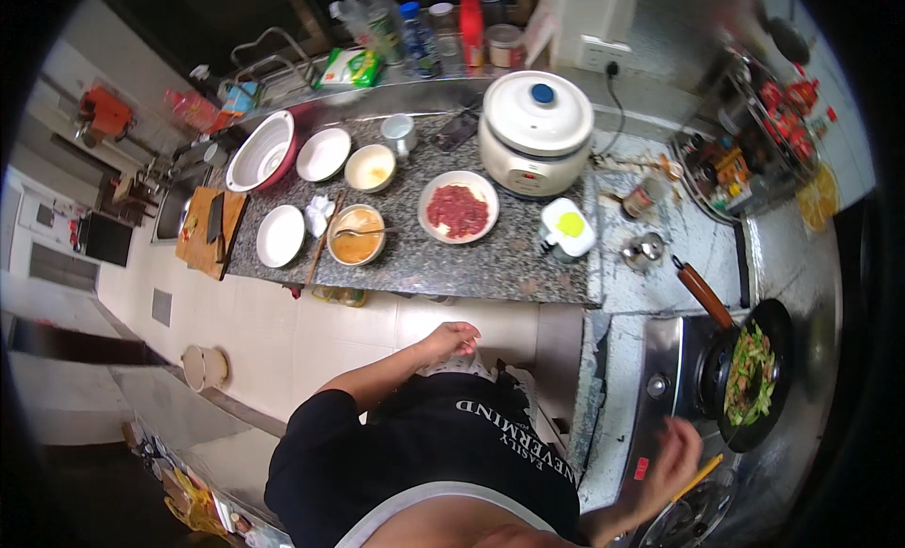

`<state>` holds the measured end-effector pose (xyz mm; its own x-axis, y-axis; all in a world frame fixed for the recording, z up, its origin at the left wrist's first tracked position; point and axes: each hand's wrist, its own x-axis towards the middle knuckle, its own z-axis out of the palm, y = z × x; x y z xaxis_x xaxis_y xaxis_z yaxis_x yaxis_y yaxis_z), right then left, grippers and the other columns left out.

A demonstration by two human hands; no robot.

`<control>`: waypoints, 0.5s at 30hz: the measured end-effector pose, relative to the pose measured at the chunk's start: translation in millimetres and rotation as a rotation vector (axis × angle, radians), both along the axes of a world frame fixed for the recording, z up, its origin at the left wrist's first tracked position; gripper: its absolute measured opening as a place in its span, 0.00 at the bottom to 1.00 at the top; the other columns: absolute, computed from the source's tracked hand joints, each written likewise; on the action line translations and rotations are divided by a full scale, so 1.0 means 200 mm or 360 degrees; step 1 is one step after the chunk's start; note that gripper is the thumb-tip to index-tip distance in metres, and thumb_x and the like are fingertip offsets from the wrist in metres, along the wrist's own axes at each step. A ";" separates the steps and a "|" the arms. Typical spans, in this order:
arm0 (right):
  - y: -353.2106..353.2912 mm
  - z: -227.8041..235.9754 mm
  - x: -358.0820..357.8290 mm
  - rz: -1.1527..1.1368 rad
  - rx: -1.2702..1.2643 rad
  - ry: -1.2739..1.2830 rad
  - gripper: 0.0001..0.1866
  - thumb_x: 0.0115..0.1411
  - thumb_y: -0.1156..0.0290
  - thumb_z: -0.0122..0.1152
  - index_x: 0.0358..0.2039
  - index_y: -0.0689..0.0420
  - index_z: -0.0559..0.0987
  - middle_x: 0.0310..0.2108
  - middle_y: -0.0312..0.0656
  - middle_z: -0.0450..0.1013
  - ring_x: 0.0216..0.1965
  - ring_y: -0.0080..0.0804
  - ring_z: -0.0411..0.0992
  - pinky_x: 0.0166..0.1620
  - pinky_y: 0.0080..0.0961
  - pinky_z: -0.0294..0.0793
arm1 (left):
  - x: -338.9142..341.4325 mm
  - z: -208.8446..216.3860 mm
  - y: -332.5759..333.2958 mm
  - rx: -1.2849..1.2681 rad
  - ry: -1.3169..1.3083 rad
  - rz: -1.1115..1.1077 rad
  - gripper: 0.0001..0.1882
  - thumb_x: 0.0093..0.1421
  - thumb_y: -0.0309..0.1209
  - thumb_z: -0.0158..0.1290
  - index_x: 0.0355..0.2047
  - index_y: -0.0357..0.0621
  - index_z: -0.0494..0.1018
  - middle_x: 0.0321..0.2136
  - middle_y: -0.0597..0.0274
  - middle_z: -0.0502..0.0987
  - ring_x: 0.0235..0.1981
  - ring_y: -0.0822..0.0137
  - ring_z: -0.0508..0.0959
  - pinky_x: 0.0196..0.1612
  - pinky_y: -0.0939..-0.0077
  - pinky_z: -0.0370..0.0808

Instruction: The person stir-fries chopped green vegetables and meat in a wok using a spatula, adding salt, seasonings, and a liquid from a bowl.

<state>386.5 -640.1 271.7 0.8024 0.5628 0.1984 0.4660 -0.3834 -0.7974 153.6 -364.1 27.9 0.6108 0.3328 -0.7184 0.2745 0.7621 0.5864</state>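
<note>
In front of my body, above the floor, my left hand (451, 342) is loosely curled, with nothing visible in it. At the lower right my right hand (677, 458) hovers over the front of the steel gas stove (662, 359). Its fingers are somewhat blurred but look apart, and it holds nothing I can see. A yellow stick-like handle (698, 477) lies beside the right wrist, over a clear glass lid (693, 515). Farther right, a black wok (782, 378) with a brown handle (702, 292) sits on the burner, with sliced green vegetables and meat (751, 378) inside.
On the granite counter (452, 270) are a bowl of raw minced meat (457, 212), a bowl of orange liquid (356, 246) with a spoon, and a white electric cooker (535, 133). Farther left, a cleaver (216, 216) lies on a cutting board (195, 237). Seasonings fill a rack (731, 171).
</note>
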 end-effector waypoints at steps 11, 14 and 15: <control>1.51 -0.90 -0.76 0.1295 -0.0195 0.1466 0.19 0.56 0.75 0.47 0.48 0.58 0.59 0.28 0.40 0.70 0.25 0.19 0.68 0.26 0.15 0.69 | -1.06 -0.15 0.61 -0.0006 -0.0259 0.1507 0.17 0.53 0.26 0.50 0.44 0.44 0.62 0.37 0.63 0.70 0.39 0.66 0.71 0.41 0.81 0.71; 1.77 -1.10 -0.93 0.1183 -0.0080 0.1453 0.24 0.56 0.73 0.49 0.52 0.57 0.55 0.28 0.39 0.68 0.22 0.18 0.65 0.23 0.13 0.65 | -1.09 -0.12 0.74 -0.0001 -0.0413 0.1432 0.25 0.53 0.24 0.49 0.51 0.45 0.56 0.46 0.63 0.63 0.44 0.63 0.69 0.46 0.74 0.69; 1.85 -1.13 -0.97 0.1120 -0.0017 0.1429 0.26 0.56 0.73 0.50 0.53 0.56 0.54 0.28 0.38 0.68 0.22 0.17 0.64 0.22 0.12 0.63 | -1.10 -0.11 0.78 0.0010 -0.0465 0.1361 0.26 0.53 0.24 0.49 0.52 0.45 0.55 0.48 0.64 0.61 0.45 0.63 0.68 0.47 0.72 0.68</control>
